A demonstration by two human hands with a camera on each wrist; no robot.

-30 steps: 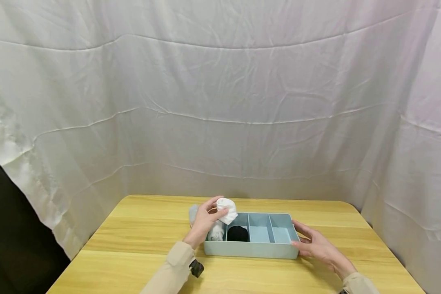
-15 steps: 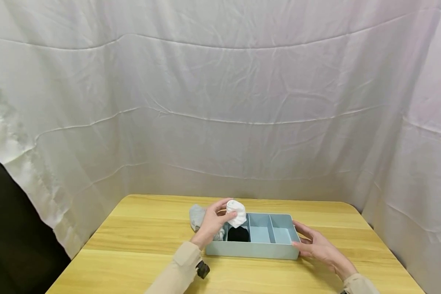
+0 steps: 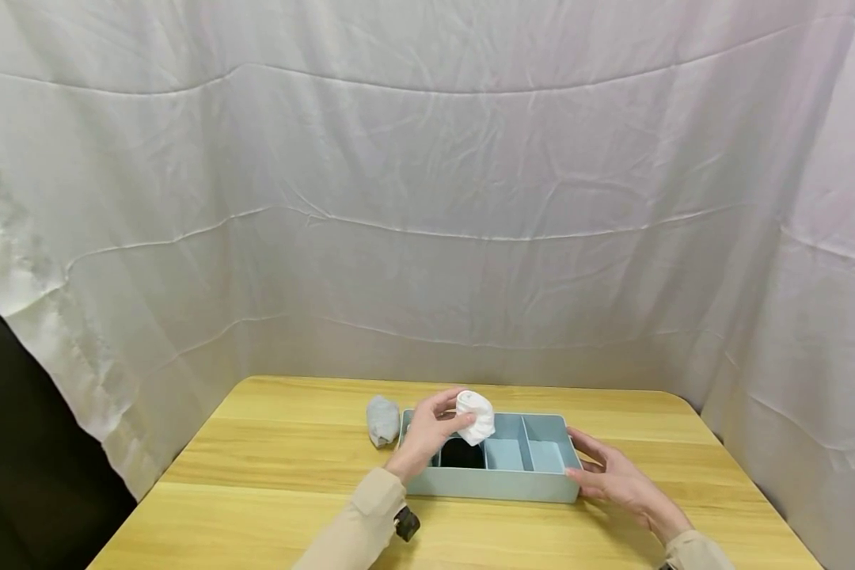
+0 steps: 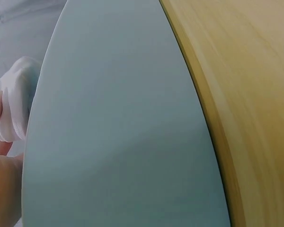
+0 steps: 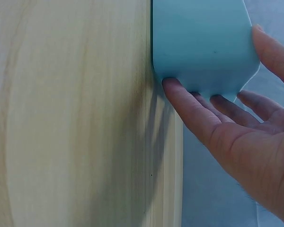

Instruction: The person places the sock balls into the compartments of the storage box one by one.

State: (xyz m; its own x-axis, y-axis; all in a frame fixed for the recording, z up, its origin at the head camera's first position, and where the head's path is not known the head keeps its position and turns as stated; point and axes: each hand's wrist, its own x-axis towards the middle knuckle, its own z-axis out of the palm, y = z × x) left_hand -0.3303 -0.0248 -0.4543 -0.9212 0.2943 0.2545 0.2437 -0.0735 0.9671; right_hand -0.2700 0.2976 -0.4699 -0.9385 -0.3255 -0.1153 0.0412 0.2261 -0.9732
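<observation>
My left hand (image 3: 431,431) pinches a rolled white sock (image 3: 476,417) between thumb and fingers, above the middle of a light blue divided box (image 3: 492,485). In the left wrist view the same white sock (image 4: 19,97) shows beyond the box's long wall (image 4: 113,113). A rolled black sock (image 3: 462,454) sits in the second compartment from the left. My left hand mostly covers the leftmost compartment. At the box's right end, my right hand (image 3: 616,479) holds it, thumb at the near corner and fingers against the end wall, as the right wrist view shows.
A rolled grey sock (image 3: 382,420) lies on the wooden table (image 3: 278,451), just left of the box. The two right compartments (image 3: 547,443) show bare floors. Pale curtains (image 3: 470,277) hang behind the table and at both sides.
My left hand has moved to the right with the white sock, from above the left compartments toward the middle of the box. The grey sock is now fully uncovered. My right hand has stayed put.
</observation>
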